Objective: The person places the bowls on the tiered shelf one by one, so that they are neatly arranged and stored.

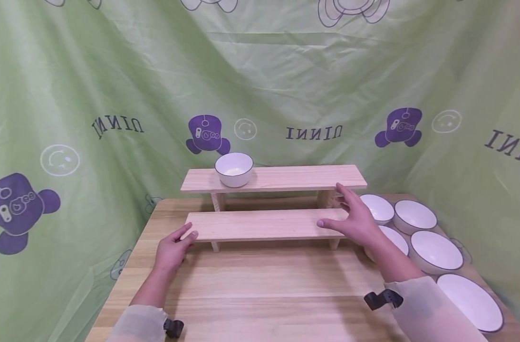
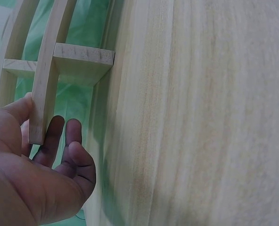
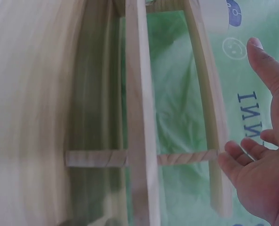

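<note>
A two-tier wooden shelf (image 1: 264, 225) stands on the table, its lower board in front of and below the upper one. My left hand (image 1: 171, 251) pinches the left end of the lower board; in the left wrist view the thumb (image 2: 20, 107) lies on one face and fingers are under the other. Over the right end, my right hand (image 1: 357, 219) is spread with thumb and fingers apart. In the right wrist view, its fingertips (image 3: 230, 162) are by the upper board's edge; contact there is unclear. A white bowl (image 1: 234, 176) with a dark rim sits on the upper board, left of centre.
Several white bowls (image 1: 436, 251) with dark rims stand along the right side of the wooden table (image 1: 260, 304), some partly behind my right arm. A green printed curtain (image 1: 260, 85) hangs behind the table and on both sides.
</note>
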`<act>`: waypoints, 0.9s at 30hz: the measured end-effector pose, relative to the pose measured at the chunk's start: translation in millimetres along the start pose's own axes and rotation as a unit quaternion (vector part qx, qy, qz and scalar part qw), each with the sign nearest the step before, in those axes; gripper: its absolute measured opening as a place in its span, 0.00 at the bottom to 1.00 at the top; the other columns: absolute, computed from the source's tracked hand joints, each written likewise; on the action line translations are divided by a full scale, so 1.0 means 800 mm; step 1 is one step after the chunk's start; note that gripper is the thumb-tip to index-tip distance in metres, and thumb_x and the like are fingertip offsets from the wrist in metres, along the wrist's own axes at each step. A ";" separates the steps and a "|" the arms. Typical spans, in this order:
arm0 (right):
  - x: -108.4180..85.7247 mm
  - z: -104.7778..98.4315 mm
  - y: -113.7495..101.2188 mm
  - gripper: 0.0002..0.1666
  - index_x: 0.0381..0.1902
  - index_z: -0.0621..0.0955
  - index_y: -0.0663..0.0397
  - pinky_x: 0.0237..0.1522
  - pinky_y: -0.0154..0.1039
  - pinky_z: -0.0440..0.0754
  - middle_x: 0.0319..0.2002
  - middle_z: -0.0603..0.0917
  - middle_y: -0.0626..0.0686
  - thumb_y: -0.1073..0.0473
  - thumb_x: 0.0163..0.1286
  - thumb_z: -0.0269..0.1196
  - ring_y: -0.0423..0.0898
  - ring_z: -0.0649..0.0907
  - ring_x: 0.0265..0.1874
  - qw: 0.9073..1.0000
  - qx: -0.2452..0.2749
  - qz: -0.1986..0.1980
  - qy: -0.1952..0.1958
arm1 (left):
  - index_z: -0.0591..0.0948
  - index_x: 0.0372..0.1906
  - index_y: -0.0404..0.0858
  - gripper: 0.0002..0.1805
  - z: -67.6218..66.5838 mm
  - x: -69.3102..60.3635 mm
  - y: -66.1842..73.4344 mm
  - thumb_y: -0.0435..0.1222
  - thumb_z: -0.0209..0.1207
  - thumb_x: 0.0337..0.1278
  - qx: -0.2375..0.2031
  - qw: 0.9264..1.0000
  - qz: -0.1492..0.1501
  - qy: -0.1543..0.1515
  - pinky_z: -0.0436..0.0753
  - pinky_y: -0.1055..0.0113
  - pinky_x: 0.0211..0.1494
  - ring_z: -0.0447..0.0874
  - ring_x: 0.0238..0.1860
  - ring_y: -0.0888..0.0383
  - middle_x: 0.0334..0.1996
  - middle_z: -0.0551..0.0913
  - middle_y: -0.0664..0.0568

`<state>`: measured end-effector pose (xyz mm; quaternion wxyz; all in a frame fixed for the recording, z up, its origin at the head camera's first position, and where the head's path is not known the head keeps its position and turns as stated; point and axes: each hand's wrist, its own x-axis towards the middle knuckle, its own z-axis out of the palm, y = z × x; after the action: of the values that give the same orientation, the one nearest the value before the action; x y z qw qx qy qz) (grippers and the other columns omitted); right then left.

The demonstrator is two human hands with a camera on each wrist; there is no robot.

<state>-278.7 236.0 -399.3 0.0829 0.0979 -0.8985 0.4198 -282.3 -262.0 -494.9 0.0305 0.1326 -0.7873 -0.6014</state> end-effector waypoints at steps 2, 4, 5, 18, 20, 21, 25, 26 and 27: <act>-0.005 -0.001 0.005 0.74 0.84 0.53 0.55 0.71 0.60 0.70 0.78 0.61 0.64 0.40 0.51 0.83 0.68 0.70 0.70 1.000 0.005 0.001 0.002 | 0.78 0.71 0.46 0.36 -0.001 -0.001 0.000 0.53 0.72 0.61 -0.001 1.000 0.001 0.001 0.75 0.73 0.24 0.89 0.44 0.54 0.67 0.78 0.38; -0.009 -0.003 0.011 0.73 0.83 0.53 0.56 0.71 0.60 0.70 0.78 0.61 0.64 0.41 0.52 0.83 0.68 0.70 0.71 1.000 0.003 0.000 0.007 | 0.78 0.71 0.46 0.36 -0.001 -0.001 0.000 0.53 0.72 0.61 -0.001 1.000 0.002 -0.001 0.75 0.73 0.23 0.89 0.44 0.55 0.66 0.78 0.38; -0.011 -0.004 0.013 0.73 0.83 0.53 0.56 0.71 0.60 0.70 0.78 0.62 0.64 0.41 0.52 0.83 0.68 0.70 0.71 1.000 0.002 -0.002 0.010 | 0.78 0.71 0.46 0.36 -0.001 -0.001 0.000 0.53 0.72 0.61 0.000 1.000 0.002 -0.002 0.75 0.73 0.23 0.89 0.44 0.55 0.67 0.78 0.39; -0.031 -0.015 0.023 0.72 0.84 0.52 0.56 0.70 0.61 0.71 0.78 0.61 0.65 0.42 0.54 0.82 0.67 0.70 0.71 1.000 -0.010 -0.009 0.012 | 0.79 0.70 0.46 0.34 0.001 0.001 -0.001 0.52 0.72 0.61 -0.010 1.000 -0.002 0.001 0.75 0.73 0.23 0.89 0.43 0.55 0.65 0.80 0.41; -0.035 -0.016 0.023 0.72 0.83 0.52 0.57 0.70 0.60 0.71 0.78 0.62 0.65 0.43 0.54 0.82 0.66 0.70 0.71 1.000 -0.010 -0.012 0.015 | 0.79 0.70 0.46 0.34 0.001 0.001 0.000 0.51 0.72 0.61 -0.009 1.000 -0.003 0.002 0.75 0.73 0.23 0.89 0.43 0.54 0.65 0.80 0.40; -0.036 -0.017 0.023 0.71 0.83 0.53 0.59 0.70 0.59 0.71 0.77 0.63 0.65 0.44 0.54 0.82 0.66 0.71 0.70 1.000 -0.010 -0.016 0.018 | 0.79 0.70 0.46 0.34 0.000 0.000 0.000 0.51 0.72 0.61 -0.009 1.000 -0.003 0.002 0.75 0.73 0.23 0.89 0.43 0.54 0.65 0.80 0.39; -0.043 -0.019 0.024 0.69 0.82 0.56 0.63 0.68 0.57 0.73 0.76 0.65 0.66 0.46 0.54 0.83 0.66 0.72 0.69 0.999 -0.017 -0.025 0.030 | 0.79 0.71 0.46 0.35 -0.001 -0.001 0.001 0.52 0.72 0.61 -0.005 1.000 -0.002 0.001 0.75 0.72 0.23 0.89 0.43 0.55 0.66 0.79 0.38; -0.045 -0.019 0.025 0.68 0.81 0.56 0.63 0.68 0.57 0.73 0.76 0.65 0.66 0.46 0.54 0.83 0.66 0.73 0.69 0.999 -0.020 -0.026 0.033 | 0.79 0.71 0.46 0.35 -0.001 -0.001 0.001 0.52 0.72 0.61 -0.005 1.000 -0.002 0.001 0.75 0.72 0.23 0.89 0.43 0.55 0.66 0.79 0.38; -0.047 -0.020 0.025 0.68 0.81 0.56 0.63 0.68 0.58 0.73 0.75 0.66 0.66 0.46 0.54 0.83 0.66 0.73 0.69 0.999 -0.022 -0.026 0.035 | 0.79 0.71 0.46 0.35 -0.001 0.000 0.001 0.52 0.72 0.61 -0.005 1.000 -0.002 0.001 0.75 0.73 0.23 0.89 0.43 0.55 0.66 0.79 0.38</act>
<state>-246.6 265.1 -412.6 0.1273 0.1049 -0.9012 0.4009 -281.9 -262.4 -494.3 0.0306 0.1348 -0.7839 -0.6053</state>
